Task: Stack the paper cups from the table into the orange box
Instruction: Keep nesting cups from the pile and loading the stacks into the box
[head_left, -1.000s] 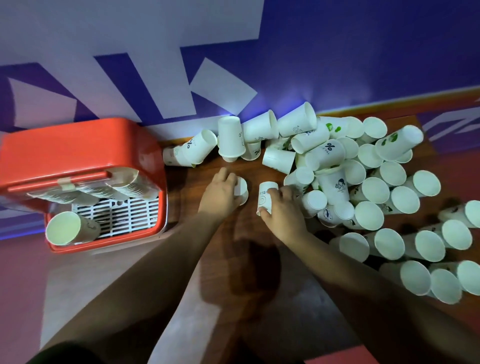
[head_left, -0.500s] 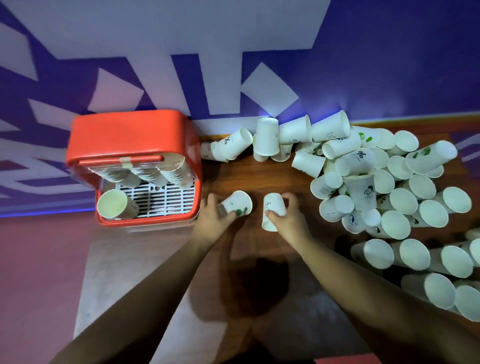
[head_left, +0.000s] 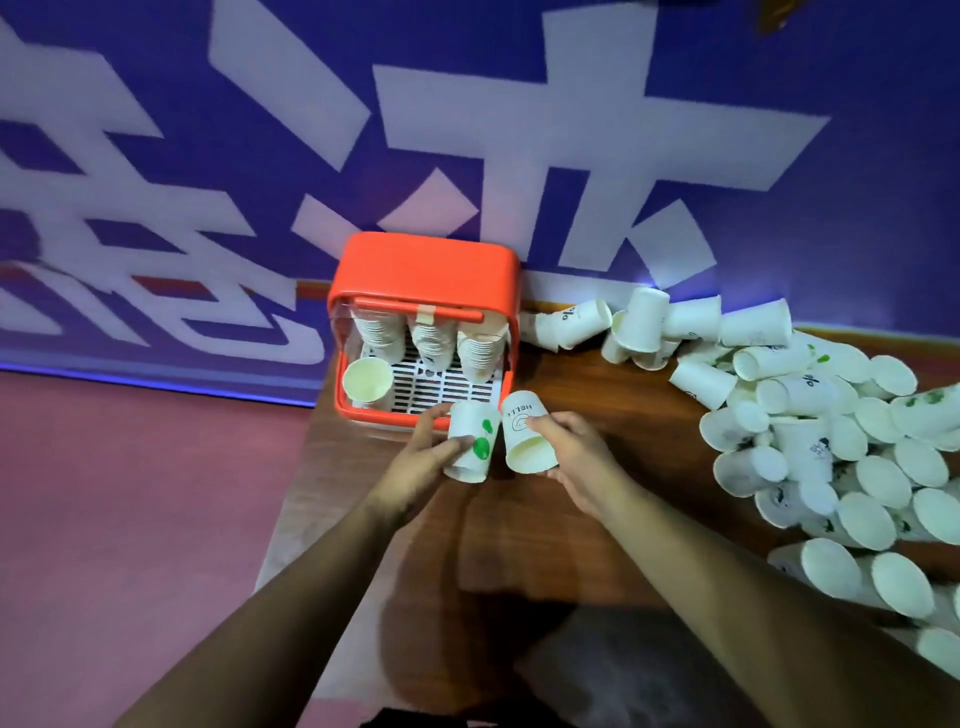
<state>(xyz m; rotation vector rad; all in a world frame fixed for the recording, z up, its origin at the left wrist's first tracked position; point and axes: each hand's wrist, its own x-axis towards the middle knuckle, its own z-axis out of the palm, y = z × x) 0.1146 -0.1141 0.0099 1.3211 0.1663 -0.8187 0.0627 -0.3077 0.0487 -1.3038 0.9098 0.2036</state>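
Our left hand (head_left: 423, 460) is gripping a green-leaf paper cup (head_left: 470, 441) and our right hand (head_left: 579, 460) a HELLO paper cup (head_left: 523, 431), just before the orange box (head_left: 426, 265) at the far left corner of the table (head_left: 571, 374); we are judging this the delivery step, with nesting onto the stacks (head_left: 478, 348) inside next.

A violet-blue wall (head_left: 779, 78) fills the upper half, printed with large white block characters (head_left: 587, 156) that blur toward the left. A short red stripe (head_left: 171, 285) crosses the lettering low on the left. Beneath it a thin glowing blue line (head_left: 156, 376) runs along the wall's foot, where a dull pinkish-red floor (head_left: 130, 519) begins.
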